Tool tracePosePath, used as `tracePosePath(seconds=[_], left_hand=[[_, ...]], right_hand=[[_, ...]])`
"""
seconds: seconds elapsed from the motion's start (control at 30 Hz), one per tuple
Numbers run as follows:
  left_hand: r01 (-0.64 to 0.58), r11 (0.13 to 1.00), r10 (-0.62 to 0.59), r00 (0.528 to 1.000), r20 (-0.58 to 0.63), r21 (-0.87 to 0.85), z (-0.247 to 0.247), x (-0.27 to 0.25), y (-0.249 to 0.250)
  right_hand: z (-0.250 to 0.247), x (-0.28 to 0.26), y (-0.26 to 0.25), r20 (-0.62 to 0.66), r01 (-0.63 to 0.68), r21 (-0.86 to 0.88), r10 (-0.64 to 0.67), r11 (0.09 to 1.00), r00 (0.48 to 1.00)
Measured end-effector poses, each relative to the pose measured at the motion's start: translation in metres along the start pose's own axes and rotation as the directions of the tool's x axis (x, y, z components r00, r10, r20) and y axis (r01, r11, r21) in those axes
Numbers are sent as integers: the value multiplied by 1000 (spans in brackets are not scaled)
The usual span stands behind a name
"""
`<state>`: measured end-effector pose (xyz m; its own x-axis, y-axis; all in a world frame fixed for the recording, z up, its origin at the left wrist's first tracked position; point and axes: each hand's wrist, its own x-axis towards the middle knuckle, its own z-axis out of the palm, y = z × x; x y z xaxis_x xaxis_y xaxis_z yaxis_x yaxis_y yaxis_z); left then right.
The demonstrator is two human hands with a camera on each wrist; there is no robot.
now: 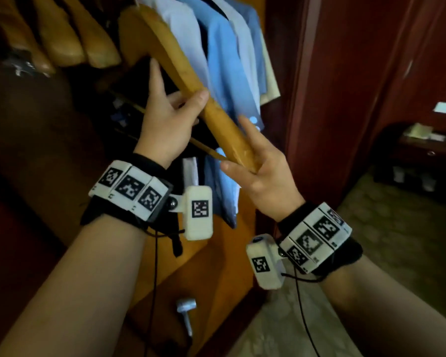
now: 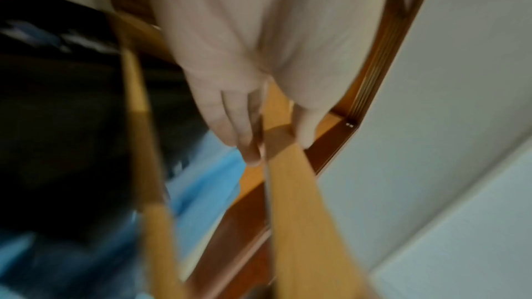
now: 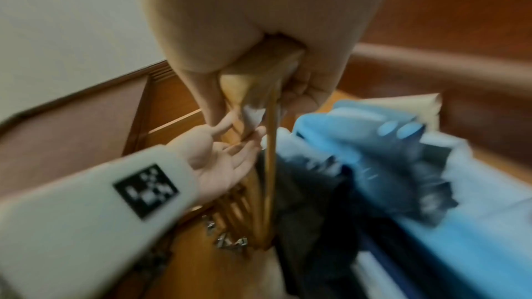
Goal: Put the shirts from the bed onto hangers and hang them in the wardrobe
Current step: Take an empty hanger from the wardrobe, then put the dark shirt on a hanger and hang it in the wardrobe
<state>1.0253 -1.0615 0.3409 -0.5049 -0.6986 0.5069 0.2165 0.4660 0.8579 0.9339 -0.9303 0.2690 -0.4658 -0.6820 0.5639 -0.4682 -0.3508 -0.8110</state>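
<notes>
Head view: two hands on a bare wooden hanger at the wardrobe.
Head view shows the left hand [image 1: 165, 117] pinching the smooth, broad-shouldered wooden hanger [image 1: 191, 81] between thumb and fingers, while the right hand [image 1: 262, 171] cups its lower end with fingers loosely curled; light and mid-blue shirts [image 1: 224, 60] hang just behind, and more wooden hangers [image 1: 70, 34] hang to the left. Left wrist view, blurred, shows fingers [image 2: 239, 126] against the flat honey-coloured wood [image 2: 302, 213]. Right wrist view, blurred, has the hanger's rounded end [image 3: 259, 76] seated in the palm beside crumpled blue cloth [image 3: 374, 144].
</notes>
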Motion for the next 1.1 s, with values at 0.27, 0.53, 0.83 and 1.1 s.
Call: tracePosePath(seconds=[0.27, 0.53, 0.83, 1.1], left_hand=[[-16, 1000, 17, 998, 68, -27, 116, -75, -15], [-181, 897, 185, 982, 28, 404, 262, -129, 0], [-536, 589, 181, 817, 547, 605, 405, -139, 25], [-722, 544, 330, 652, 682, 427, 567, -223, 50]], right_hand=[[-104, -64, 22, -70, -99, -478, 74, 873, 995], [-276, -158, 45, -289, -303, -318, 212, 899, 933], [-454, -279, 46, -458, -481, -263, 330, 836, 825], [-554, -339, 32, -674, -585, -399, 207, 706, 709]])
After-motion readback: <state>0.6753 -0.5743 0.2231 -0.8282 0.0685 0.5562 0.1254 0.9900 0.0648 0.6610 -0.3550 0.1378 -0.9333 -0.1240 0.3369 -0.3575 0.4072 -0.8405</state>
